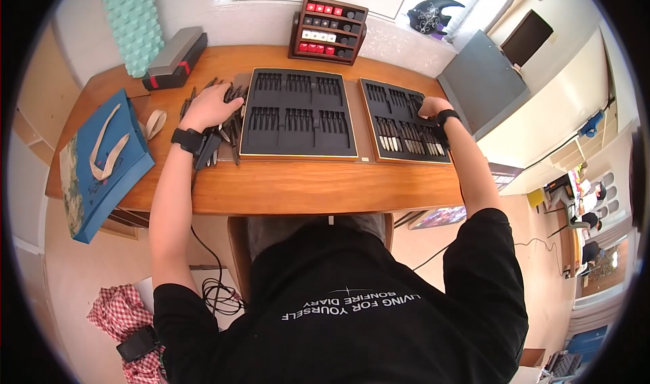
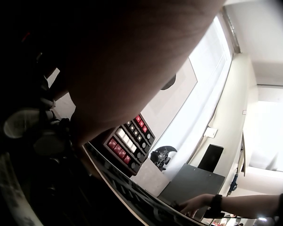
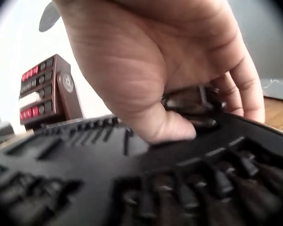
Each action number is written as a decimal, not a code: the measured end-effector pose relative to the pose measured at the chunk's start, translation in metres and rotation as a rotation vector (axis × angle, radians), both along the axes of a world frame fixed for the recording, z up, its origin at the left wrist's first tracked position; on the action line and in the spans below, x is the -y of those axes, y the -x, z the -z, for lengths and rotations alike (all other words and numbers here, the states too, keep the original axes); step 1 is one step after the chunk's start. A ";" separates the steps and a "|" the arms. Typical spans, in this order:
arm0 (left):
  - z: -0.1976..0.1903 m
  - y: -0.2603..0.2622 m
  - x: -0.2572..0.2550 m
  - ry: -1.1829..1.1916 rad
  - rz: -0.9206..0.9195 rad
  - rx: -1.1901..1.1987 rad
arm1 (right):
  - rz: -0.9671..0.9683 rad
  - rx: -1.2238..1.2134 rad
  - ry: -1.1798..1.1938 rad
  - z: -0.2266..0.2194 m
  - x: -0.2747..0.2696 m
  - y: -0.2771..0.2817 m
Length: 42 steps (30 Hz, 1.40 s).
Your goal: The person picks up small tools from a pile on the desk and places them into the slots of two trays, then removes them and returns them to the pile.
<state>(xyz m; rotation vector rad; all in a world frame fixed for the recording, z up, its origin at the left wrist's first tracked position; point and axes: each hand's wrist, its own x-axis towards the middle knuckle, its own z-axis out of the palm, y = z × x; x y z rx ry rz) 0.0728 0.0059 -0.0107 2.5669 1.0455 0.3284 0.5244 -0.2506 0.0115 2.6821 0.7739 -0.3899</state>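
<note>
My right hand [image 1: 435, 107] is at the far right part of the right-hand black slotted tray [image 1: 391, 113]. Between its thumb and fingers it grips several dark glossy slim pieces [image 3: 193, 101] with metal bands, which look like cutlery handles, low over the tray. Pale-tipped, dark-handled pieces [image 1: 389, 140] fill much of that tray's near row. My left hand [image 1: 208, 106] rests with fingers spread on a loose pile of similar dark slim pieces [image 1: 233, 137] at the left; its fingertips are partly hidden, and the left wrist view is very dark there.
A larger black slotted tray [image 1: 298, 89] lies between the hands. Behind it stands a wooden rack [image 1: 328, 28] of red, black and white blocks. A blue gift bag [image 1: 108, 160], a grey box [image 1: 176, 59] and a grey panel [image 1: 484, 79] stand around the wooden desk [image 1: 305, 184].
</note>
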 end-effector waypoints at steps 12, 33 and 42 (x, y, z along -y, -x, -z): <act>0.019 0.000 -0.011 -0.089 -0.026 0.071 | 0.022 -0.144 -0.227 -0.012 0.018 -0.010; -0.012 -0.009 0.006 0.511 0.402 0.932 | -0.498 -0.589 -0.994 -0.036 -0.046 0.156; -0.018 -0.013 0.026 0.687 0.670 1.055 | -0.722 -1.037 -0.705 -0.034 -0.117 0.300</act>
